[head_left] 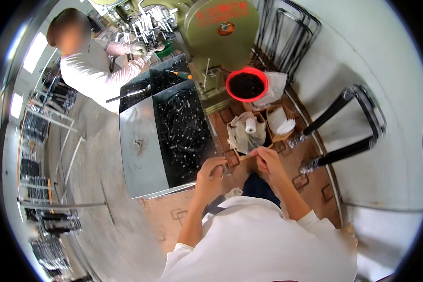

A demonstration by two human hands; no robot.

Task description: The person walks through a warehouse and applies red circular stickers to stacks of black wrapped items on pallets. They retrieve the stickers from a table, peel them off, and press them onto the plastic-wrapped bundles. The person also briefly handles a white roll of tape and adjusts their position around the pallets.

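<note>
My left hand (211, 172) is curled beside the near right corner of the metal-edged bin, fingers pointing right. A small see-through or shiny bit shows at its fingertips, too faint to name. My right hand (269, 162) is closed, with thumb and forefinger together, at the near edge of a cardboard box; what it pinches is hidden. A clear plastic bag (242, 136) lines that box, and a white roll (250, 125) lies on it. The bin's dark compartment (182, 127) left of my hands holds many small metal pieces.
Across the bin, a gloved co-worker (91, 66) handles metal parts at a green machine (221, 40). A red basin (247, 84) of dark bits stands beyond the boxes. A black padded metal frame (348, 127) leans at the right wall. A screwdriver (183, 74) lies on the bin.
</note>
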